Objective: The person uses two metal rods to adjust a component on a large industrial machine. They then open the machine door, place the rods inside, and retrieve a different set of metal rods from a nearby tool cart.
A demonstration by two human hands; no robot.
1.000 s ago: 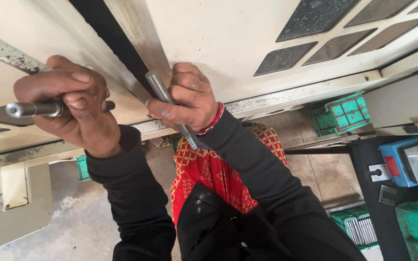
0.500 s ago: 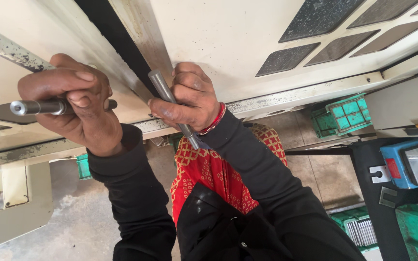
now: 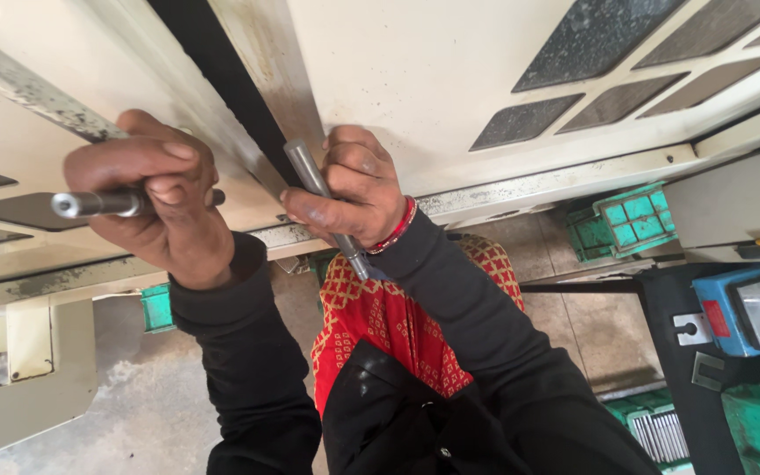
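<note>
Steel round rod [image 3: 98, 203] sits clamped in left hand [image 3: 156, 207]; right hand [image 3: 354, 189] grips grey metal punch [image 3: 323, 207] against cream panel [image 3: 415, 79] — best kept steady.

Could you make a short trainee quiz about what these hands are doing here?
1. True or false: each hand grips a metal rod.
2. What colour is the crate on the floor behind the panel? A) green B) yellow C) white
3. Fill in: the band on the right wrist is ____.

Key:
1. True: the left hand holds a rod and the right hand holds another rod, against the cream panel.
2. A: the crate is green.
3. Red: the band.
</note>
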